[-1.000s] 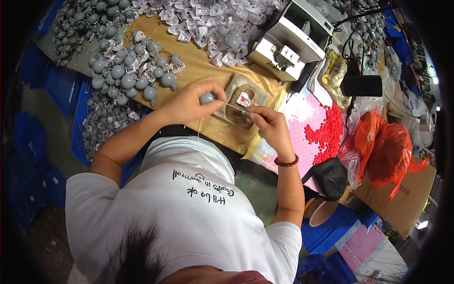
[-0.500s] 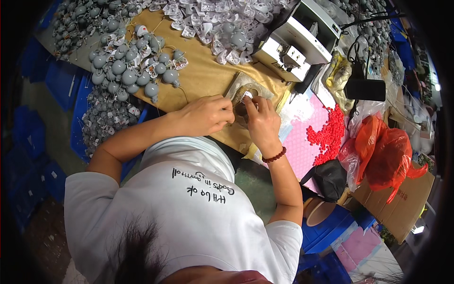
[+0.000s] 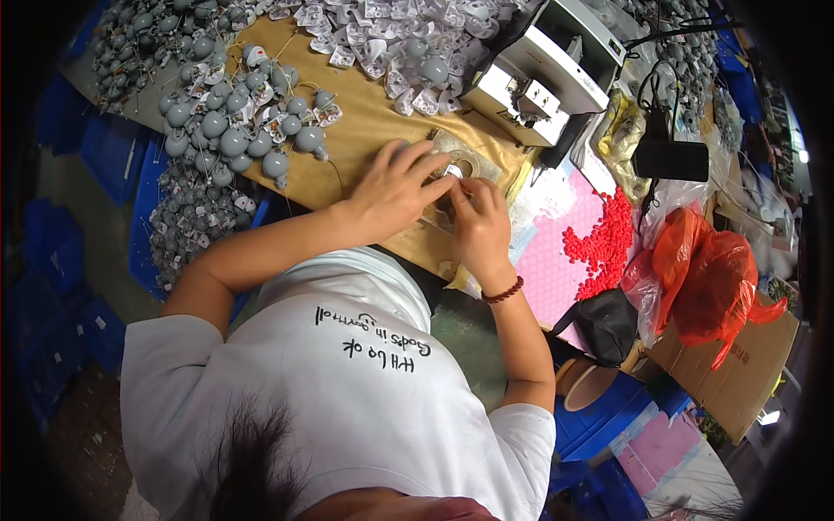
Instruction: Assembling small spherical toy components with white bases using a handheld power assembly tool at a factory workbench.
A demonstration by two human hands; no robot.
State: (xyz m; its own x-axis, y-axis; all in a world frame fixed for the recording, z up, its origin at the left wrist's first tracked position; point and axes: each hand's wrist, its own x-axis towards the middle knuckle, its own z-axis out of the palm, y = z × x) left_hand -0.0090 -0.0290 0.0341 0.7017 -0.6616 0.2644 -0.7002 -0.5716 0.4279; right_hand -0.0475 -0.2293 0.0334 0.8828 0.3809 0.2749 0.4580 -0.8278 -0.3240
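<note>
Both hands meet mid-frame on one clear round-holed fixture [image 3: 469, 165]: left hand [image 3: 395, 187] spread flat, fingers open; right hand [image 3: 479, 221] curled, pinching something too small to tell. Upper left lie dozens of grey balls [image 3: 230, 130] on the tabletop [image 3: 365, 113]; one white machine [image 3: 543, 74] upper right.

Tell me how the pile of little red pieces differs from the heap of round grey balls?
The little red pieces are bright red and tiny; the round grey balls are dull grey and much bigger. The red pieces lie on a pink sheet, the grey balls on brown cloth. Neither hand touches either pile.
</note>
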